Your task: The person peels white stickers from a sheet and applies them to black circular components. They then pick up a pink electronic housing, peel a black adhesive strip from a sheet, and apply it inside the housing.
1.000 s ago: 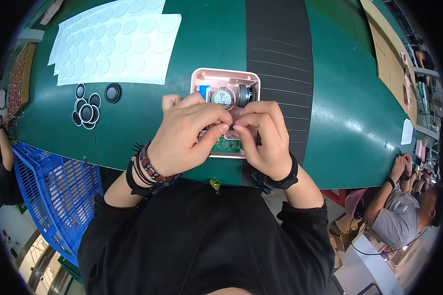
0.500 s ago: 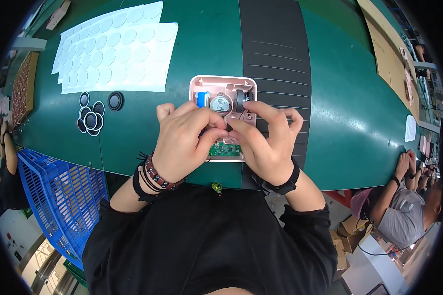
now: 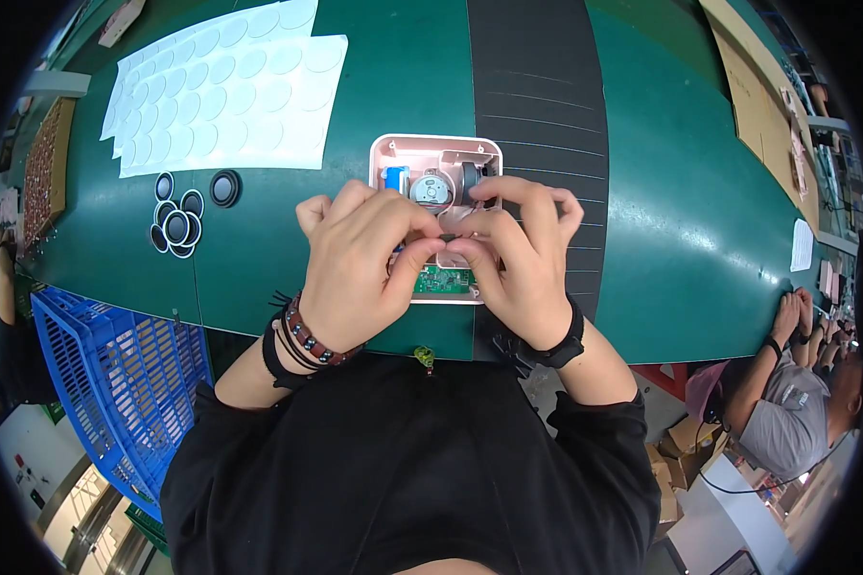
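A pink plastic housing (image 3: 436,141) lies open on the green table in front of me. Inside it sit a round silver motor (image 3: 431,190), a blue cylindrical part (image 3: 395,180), a dark round part (image 3: 469,182) and a green circuit board (image 3: 443,280) at the near end. My left hand (image 3: 355,268) reaches over the housing's left side, thumb and index finger pinched together. From the right, my right hand (image 3: 527,264) also pinches over the housing's middle, its fingertips almost meeting the left ones. Whatever lies between the fingertips is too small and covered to make out.
White sheets (image 3: 240,101) of round stickers lie at the far left, nearer me several black round parts with pale rims (image 3: 175,227). A black strip (image 3: 537,115) crosses the table. A blue crate (image 3: 115,374) stands at left; a co-worker (image 3: 786,402) sits at right.
The whole scene sits slightly higher in the picture. My right thumb and index finger have shifted, and the thumb now lies close against the left fingertips. Both hands stay over the housing.
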Available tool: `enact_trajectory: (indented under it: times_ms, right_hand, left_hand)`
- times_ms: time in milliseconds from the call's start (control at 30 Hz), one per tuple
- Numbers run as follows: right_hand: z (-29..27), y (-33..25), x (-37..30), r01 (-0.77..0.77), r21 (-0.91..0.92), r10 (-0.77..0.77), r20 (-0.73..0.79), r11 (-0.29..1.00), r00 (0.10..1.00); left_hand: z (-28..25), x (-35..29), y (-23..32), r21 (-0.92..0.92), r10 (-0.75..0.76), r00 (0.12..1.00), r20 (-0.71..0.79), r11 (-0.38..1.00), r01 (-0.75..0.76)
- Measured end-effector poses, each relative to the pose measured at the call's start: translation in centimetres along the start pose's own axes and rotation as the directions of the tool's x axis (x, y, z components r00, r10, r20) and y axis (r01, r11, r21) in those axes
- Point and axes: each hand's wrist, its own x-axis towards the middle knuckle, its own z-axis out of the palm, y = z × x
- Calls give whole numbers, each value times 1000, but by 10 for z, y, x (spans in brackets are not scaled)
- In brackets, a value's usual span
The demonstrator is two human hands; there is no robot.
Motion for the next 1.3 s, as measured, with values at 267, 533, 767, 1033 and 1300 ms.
enact_trajectory:
  times_ms: [267,533,767,1033,1300]
  right_hand:
    - [2,-2,2,98,-110,-113,-139,989,984]
    - [2,-3,3,127,-126,-136,-64,984,989]
    - [2,-2,2,47,-65,-48,-10,997,999]
    - [1,6,-3,-120,255,80,159,960,984]
    - [7,4,-3,-156,256,117,160,954,980]
  left_hand:
    - [4,-4,-6,-189,-102,989,107,975,121]
    - [-1,-4,-3,-22,-38,998,55,999,40]
    - [0,-3,-4,37,2,1000,10,999,-2]
    - [-3,-4,-6,-106,-26,991,131,994,40]
    - [0,-6,-13,-156,-25,990,137,987,46]
